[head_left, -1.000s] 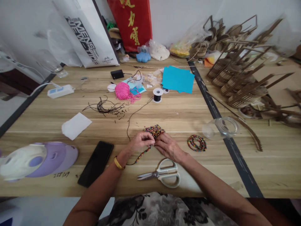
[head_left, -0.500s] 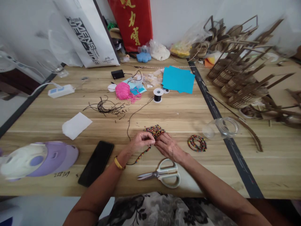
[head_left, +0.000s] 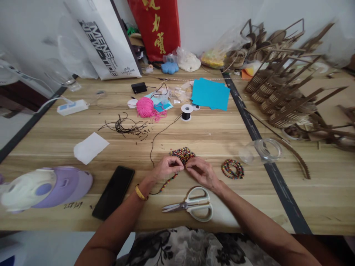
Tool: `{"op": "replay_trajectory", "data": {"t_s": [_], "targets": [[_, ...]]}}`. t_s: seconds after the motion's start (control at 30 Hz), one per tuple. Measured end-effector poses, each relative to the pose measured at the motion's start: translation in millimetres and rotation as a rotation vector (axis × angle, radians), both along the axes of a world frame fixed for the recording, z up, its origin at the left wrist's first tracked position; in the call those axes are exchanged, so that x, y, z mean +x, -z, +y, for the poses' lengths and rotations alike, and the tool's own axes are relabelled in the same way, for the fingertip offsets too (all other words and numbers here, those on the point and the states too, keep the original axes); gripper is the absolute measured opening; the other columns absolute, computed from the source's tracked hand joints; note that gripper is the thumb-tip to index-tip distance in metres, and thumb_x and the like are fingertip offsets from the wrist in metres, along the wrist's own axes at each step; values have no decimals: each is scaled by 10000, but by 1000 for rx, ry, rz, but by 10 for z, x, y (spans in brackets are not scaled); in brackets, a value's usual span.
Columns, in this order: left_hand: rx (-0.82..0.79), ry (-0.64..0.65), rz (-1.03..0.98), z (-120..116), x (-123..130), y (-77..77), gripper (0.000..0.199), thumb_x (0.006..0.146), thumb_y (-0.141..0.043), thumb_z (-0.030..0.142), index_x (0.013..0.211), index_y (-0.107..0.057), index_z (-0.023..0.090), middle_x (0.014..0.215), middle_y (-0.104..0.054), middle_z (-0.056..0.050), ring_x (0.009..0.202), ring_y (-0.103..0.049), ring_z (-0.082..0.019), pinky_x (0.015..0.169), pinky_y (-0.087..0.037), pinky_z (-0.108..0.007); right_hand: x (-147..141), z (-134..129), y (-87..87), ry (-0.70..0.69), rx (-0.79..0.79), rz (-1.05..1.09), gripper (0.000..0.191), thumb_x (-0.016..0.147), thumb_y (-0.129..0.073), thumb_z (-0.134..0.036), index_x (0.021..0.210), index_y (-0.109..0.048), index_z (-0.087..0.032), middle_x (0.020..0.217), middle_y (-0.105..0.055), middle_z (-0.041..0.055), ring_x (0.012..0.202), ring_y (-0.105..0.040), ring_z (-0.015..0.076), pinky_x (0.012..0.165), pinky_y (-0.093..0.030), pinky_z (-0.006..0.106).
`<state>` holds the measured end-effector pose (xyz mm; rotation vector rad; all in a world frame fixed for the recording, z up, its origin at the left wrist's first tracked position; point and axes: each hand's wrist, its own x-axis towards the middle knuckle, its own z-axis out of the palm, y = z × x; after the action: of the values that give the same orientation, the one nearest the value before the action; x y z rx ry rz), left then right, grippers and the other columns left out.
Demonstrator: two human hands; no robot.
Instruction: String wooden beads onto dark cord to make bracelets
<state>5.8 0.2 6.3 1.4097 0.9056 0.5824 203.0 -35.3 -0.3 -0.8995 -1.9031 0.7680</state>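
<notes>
My left hand (head_left: 166, 167) is closed in a pinch on a beaded cord, from which a row of multicoloured strung beads (head_left: 168, 182) hangs below the fingers. Close to its fingertips, my right hand (head_left: 202, 172) pinches something too small to make out, perhaps a bead. Just beyond both hands lies a pile of loose coloured beads (head_left: 183, 153). Black cord (head_left: 152, 146) runs from a white spool (head_left: 186, 112) down towards my left wrist. Scissors with pale handles (head_left: 198, 204) lie below the hands, blades pointing left. A coiled beaded strand (head_left: 232, 169) rests to the right.
At the left are a phone (head_left: 113, 193), a purple-white device (head_left: 52, 187) and white paper (head_left: 91, 147). Farther back lie black cord scraps (head_left: 123, 125), pink yarn (head_left: 144, 107) and blue sheets (head_left: 211, 93). Clear rolls (head_left: 267, 150) and woven baskets (head_left: 288, 107) occupy the right.
My right hand has drawn back slightly from the bead pile, with thumb and fingertips now raised beside the left fingertips. My left hand has hardly moved.
</notes>
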Motion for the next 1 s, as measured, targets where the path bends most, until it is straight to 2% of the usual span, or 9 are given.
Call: {"op": "replay_trajectory", "data": {"t_s": [0.27, 0.53, 1.0], "targets": [[55, 28, 48, 0, -9, 10, 168, 705, -659, 293, 713, -649, 126, 656, -589, -11, 617, -501, -105, 594, -386, -211, -17, -10, -50, 0, -13, 28, 77, 895, -549, -211, 905, -620, -181, 832, -659, 77, 787, -606, 180, 733, -494, 342], [15, 33, 57, -15, -1, 6, 196, 698, -657, 323, 723, -641, 130, 640, -571, -4, 594, -481, -101, 575, -372, -211, -7, -14, -8, -4, -50, 26, 104, 900, -547, -244, 906, -626, -178, 837, -662, 79, 788, -608, 178, 730, -498, 333], [-9, 34, 37, -20, 12, -20, 176, 690, -663, 303, 708, -634, 131, 648, -582, -4, 607, -493, -100, 586, -373, -208, -20, -17, -32, -22, -55, 55, 74, 886, -559, -196, 902, -628, -173, 831, -652, 83, 786, -598, 179, 727, -495, 338]]}}
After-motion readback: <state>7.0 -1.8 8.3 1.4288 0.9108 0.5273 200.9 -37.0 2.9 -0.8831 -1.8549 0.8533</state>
